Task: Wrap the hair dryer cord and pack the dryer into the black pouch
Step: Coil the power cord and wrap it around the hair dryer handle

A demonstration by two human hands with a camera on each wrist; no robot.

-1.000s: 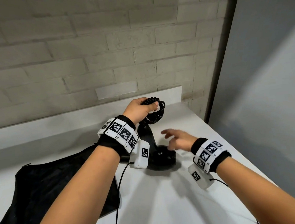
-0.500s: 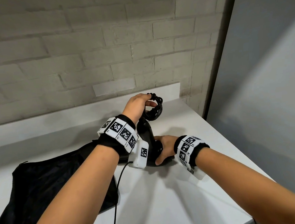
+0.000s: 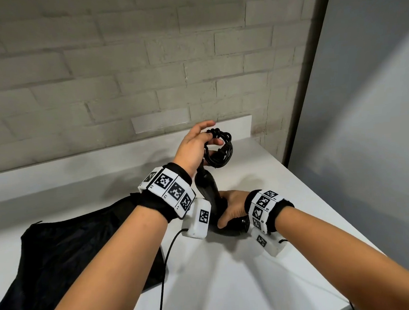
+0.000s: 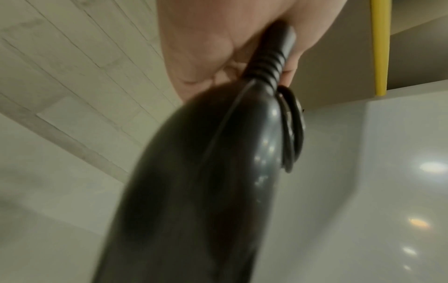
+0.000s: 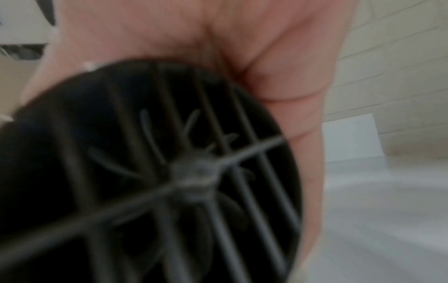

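Note:
The black hair dryer (image 3: 208,186) stands on the white table (image 3: 232,275) with its handle pointing up and back. My right hand (image 3: 232,207) grips the dryer's body; the right wrist view shows its round grille (image 5: 194,172) filling the frame under my palm. My left hand (image 3: 198,145) is at the handle's top, with its lower fingers curled on the coiled black cord (image 3: 219,151) while the upper finger is stretched out. The ribbed cord sleeve (image 4: 266,63) runs into my left palm. The black pouch (image 3: 72,258) lies flat at the left, partly hidden by my left forearm.
A grey brick wall (image 3: 118,63) with a low white ledge (image 3: 76,160) backs the table. A grey panel (image 3: 367,117) closes the right side. The table's right and near edges run close to my right forearm. A thin black wrist-camera cable (image 3: 163,268) hangs over the table.
My right hand moved from open above the table onto the dryer's body and now grips it. My left hand stays at the coiled cord, one finger now stretched out.

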